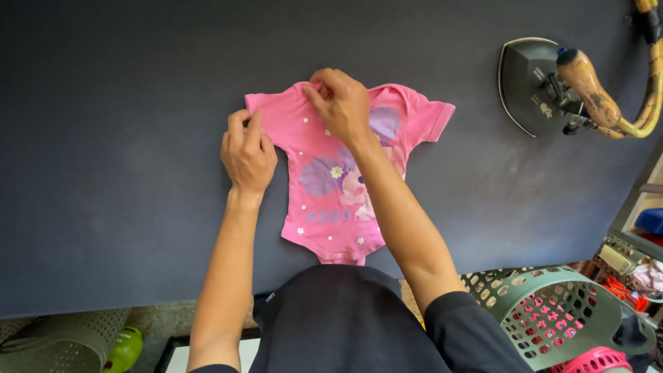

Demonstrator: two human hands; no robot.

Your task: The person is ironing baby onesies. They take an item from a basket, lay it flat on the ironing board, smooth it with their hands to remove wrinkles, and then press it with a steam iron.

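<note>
your left hand (247,153) has fingers clamped on the sleeve of the pink bodysuit (330,207); your right hand (340,102) pinches its neckline. bodysuit lies flat on the dark surface (124,138), spreading below both sets of fingers. iron (535,84) well right.

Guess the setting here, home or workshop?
Probably a home ironing or laundry spot: a pink baby bodysuit lies flat on a dark padded surface, an iron rests beside it, and a green laundry basket stands below.

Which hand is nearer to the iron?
The right hand. It rests on the pink bodysuit's neckline, toward the iron; the left hand pinches the far sleeve.
</note>
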